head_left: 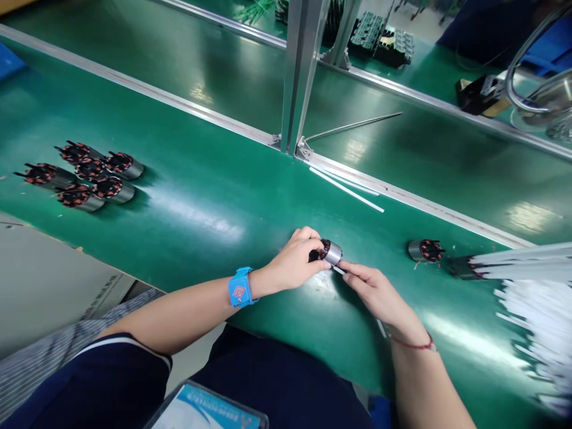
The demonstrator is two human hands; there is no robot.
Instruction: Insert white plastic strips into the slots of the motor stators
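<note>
A motor stator (332, 252) with copper windings and a silvery metal body lies on its side in the middle of the green bench. My left hand (300, 260), with a blue strap at the wrist, is closed around its left end. At the lower right of the stator, the fingers of my right hand (373, 292) pinch a thin white tube (338, 270). The tube's upper end is close against the stator; whether it goes inside I cannot tell. Part of the tube is hidden under my right hand, and a white end shows below it.
Several stators (114, 189) stand grouped at the left. Another stator (424, 250) lies at the right, near a large heap of white tubes (536, 322). Loose white tubes (353, 193) lie by the metal rail. An upright aluminium post (297, 77) rises from the bench's back.
</note>
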